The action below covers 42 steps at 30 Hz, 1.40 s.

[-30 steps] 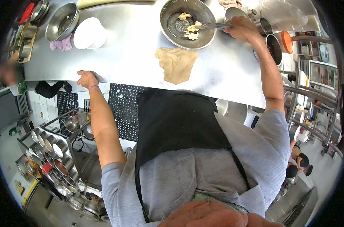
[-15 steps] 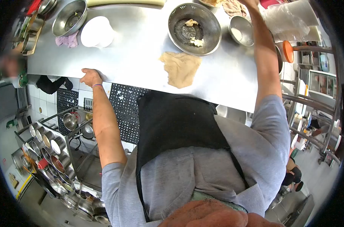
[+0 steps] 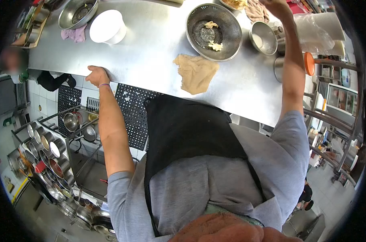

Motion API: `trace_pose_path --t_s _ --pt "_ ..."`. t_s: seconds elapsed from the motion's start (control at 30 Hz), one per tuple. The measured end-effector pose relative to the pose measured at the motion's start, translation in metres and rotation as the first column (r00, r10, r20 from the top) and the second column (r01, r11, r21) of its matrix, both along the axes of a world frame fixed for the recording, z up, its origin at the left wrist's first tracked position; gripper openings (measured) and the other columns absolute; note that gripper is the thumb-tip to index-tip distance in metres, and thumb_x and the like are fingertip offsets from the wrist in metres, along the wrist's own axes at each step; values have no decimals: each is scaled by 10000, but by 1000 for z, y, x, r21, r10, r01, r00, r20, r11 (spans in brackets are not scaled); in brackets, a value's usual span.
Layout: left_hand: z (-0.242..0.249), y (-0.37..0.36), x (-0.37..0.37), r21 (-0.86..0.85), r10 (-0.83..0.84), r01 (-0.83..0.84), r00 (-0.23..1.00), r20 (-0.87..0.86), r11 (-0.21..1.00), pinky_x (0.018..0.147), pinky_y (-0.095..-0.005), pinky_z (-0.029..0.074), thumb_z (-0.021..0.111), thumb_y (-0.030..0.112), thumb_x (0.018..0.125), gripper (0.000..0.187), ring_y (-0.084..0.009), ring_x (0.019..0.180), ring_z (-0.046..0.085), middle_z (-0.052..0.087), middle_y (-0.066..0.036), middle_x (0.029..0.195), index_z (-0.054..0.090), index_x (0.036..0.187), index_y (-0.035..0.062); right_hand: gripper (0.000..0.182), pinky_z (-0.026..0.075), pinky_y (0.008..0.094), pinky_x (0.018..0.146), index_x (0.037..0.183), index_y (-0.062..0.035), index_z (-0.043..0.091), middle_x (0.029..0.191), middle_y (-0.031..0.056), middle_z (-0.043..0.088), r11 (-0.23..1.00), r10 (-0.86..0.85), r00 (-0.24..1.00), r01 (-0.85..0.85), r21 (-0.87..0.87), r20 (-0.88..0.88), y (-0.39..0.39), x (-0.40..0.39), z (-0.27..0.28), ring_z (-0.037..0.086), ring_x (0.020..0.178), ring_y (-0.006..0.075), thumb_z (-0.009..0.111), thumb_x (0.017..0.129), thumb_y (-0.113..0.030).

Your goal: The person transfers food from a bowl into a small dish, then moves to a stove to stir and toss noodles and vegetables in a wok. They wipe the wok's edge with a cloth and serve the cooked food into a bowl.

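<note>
Metal colander (image 3: 231, 38), round and perforated, holds ragged morsels (image 3: 215, 46).

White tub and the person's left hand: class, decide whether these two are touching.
Apart. The head view shows a strip of steel tabletop between the white tub and the left hand.

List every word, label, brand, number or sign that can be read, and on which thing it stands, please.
None can be read.
The large steel bowl, white tub and black apron show no readable writing.
Any marks around the metal rack at right are too small or blurred.
</note>
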<state>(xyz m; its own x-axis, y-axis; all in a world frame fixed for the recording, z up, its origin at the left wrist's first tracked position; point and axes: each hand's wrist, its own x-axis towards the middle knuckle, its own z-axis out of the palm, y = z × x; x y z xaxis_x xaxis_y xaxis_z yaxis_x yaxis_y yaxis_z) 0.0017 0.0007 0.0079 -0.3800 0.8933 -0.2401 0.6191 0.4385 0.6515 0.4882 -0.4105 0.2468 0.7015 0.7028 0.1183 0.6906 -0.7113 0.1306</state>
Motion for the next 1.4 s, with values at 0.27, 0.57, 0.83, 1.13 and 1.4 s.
trace_pose_path --t_s 0.27,0.57,0.83,1.13,1.4 --pt "-5 2 -1 9 -21 21 1000 -10 1000 999 -557 454 402 505 966 763 -527 1131 580 548 -411 1218 295 1319 -163 384 505 458 936 1250 -178 648 1199 56 664 980 -9 1000 5 -198 -18 -9 -137 -17 642 1092 304 651 882 -287" --pt "-8 3 -1 27 -45 46 998 -37 999 972 -552 476 393 504 966 797 -537 1082 598 561 -433 1164 263 1315 -201 332 509 452 879 1195 -161 663 1105 45 663 992 40 994 -51 -116 -100 -26 -159 -9 648 1040 285 661 877 -256" --pt "-10 2 -4 55 -58 60 998 -32 997 957 -543 489 394 522 961 788 -541 1073 598 558 -442 1145 294 1258 -201 279 514 445 878 1153 -187 698 1117 56 675 989 -20 989 -3 -147 -150 -22 -141 -33 650 1049 303 632 891 -259" --pt "-16 6 -6 47 -68 70 997 -45 996 976 -533 481 396 531 961 860 -536 1097 591 546 -444 1178 233 1326 -231 116 548 436 647 760 -111 735 826 111 706 973 0 937 -80 216 349 -13 -30 -50 692 768 303 678 734 -209" --pt "-5 2 -4 20 -44 44 999 17 999 1004 -523 463 409 518 959 849 -522 1135 579 539 -430 1217 228 1351 -213 98 511 458 571 713 -95 658 745 121 639 938 116 908 -233 257 403 -15 -55 -20 640 666 324 690 719 -187"
